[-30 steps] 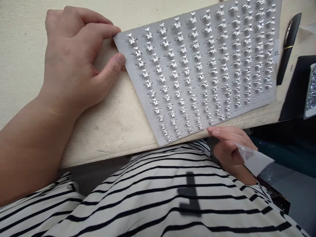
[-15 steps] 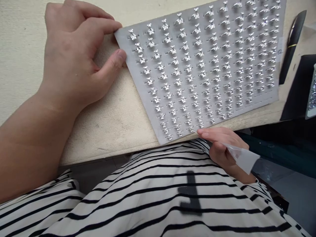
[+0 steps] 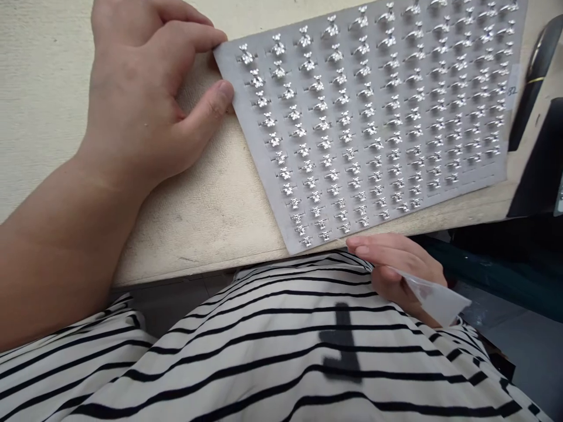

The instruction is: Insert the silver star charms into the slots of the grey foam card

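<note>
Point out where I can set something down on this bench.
Free: the beige tabletop between the grey ring card and its front edge, below the left hand. Crowded: the card itself, packed with silver rings.

Rings: polished silver-toned metal, glossy. Display sheet: grey, matt, smooth, card or foam. Bench covering: cream, rough woven cloth. Film: thin translucent plastic, faint sheen. Shirt: matt cloth. Pen: glossy black barrel.
</note>
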Demonstrator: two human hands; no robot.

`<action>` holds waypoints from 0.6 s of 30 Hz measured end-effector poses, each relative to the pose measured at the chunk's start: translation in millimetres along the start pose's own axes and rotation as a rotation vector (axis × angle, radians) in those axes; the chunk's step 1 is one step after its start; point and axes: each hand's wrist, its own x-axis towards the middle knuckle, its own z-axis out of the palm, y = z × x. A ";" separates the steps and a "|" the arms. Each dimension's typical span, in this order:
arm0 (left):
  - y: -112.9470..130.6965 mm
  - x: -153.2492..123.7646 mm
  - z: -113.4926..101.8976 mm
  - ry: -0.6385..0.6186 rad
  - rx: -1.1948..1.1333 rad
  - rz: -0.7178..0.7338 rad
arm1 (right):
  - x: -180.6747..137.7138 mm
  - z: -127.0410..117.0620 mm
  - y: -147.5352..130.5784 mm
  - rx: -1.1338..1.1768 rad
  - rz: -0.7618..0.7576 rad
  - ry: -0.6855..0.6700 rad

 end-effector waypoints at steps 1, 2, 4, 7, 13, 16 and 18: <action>-2.4 0.4 2.2 0.013 -0.006 0.012 | 5.0 0.3 -3.0 0.026 -0.022 -0.032; -5.1 0.7 4.6 0.030 -0.019 0.023 | 9.3 0.7 -5.2 0.051 -0.045 -0.062; -10.3 1.5 8.8 0.065 -0.063 0.044 | 14.7 2.1 -7.2 0.086 -0.069 -0.076; -15.8 2.0 11.8 0.095 -0.125 0.072 | 16.3 5.1 -7.0 0.099 -0.095 -0.068; -18.0 2.3 11.7 0.095 -0.151 0.091 | 13.6 8.3 -4.4 0.072 -0.091 -0.069; -16.8 2.9 12.1 0.091 -0.158 0.074 | 13.5 8.0 -1.7 0.070 -0.129 -0.029; -16.2 3.1 12.2 0.086 -0.170 0.070 | 14.9 7.3 -1.9 0.045 -0.110 -0.020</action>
